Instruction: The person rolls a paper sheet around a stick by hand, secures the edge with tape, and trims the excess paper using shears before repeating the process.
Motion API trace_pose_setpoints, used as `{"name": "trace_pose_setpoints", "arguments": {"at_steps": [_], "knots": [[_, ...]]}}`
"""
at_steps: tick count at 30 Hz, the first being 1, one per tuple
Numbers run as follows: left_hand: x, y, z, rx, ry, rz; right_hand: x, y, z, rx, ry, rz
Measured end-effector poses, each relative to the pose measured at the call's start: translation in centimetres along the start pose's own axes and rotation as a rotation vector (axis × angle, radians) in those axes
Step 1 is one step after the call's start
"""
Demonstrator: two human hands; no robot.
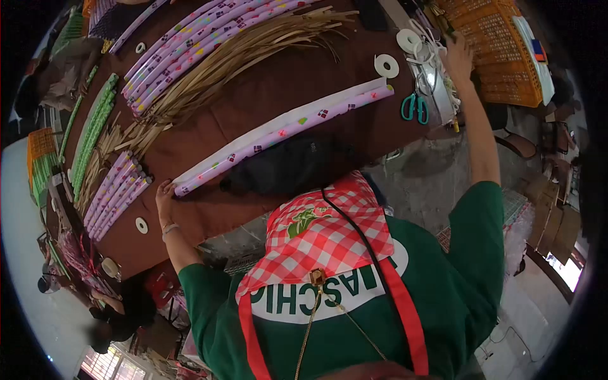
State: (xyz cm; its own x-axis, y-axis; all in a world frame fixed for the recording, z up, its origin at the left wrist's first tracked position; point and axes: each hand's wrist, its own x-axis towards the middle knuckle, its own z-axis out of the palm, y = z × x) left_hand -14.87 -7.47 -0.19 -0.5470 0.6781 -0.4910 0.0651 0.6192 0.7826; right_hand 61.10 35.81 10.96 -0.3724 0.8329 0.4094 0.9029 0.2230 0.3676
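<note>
A lilac patterned paper roll (282, 134) lies slantwise on the brown-covered table, with a white strip along its far side. My left hand (164, 197) is at its left end, fingers closed on the edge there. Far to the right, my right hand (458, 58) reaches out with its fingers apart, beside an orange basket (497, 54) and a cluttered tray (437, 79); I see nothing held in it. Teal-handled scissors (415, 108) and a white tape roll (386, 66) lie between the tray and the paper roll's right end.
Behind lie a bundle of dry brown strips (234, 60) and several finished lilac rolls (183, 47). Shorter lilac rolls (117, 196) and green rolls (94, 139) are at the left. A black bag (285, 166) sits near my apron. Another person (123, 310) is at the lower left.
</note>
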Motion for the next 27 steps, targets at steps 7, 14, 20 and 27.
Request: {"name": "trace_pose_setpoints", "arguments": {"at_steps": [7, 14, 20, 27], "knots": [[-0.3, -0.2, 0.0, -0.014, -0.001, 0.029, -7.3, -19.7, -2.5, 0.968, -0.436, -0.095], [-0.6, -0.4, 0.3, -0.090, 0.006, 0.042, -6.6, -22.2, -1.0, 0.977, -0.496, -0.079], [-1.3, 1.1, 1.0, -0.042, 0.029, 0.014, -6.1, -22.3, -0.6, 0.914, -0.506, -0.146], [-1.6, 1.4, 0.9, -0.061, 0.047, 0.014, -6.6, -22.7, -0.1, 0.865, -0.363, -0.216]]}}
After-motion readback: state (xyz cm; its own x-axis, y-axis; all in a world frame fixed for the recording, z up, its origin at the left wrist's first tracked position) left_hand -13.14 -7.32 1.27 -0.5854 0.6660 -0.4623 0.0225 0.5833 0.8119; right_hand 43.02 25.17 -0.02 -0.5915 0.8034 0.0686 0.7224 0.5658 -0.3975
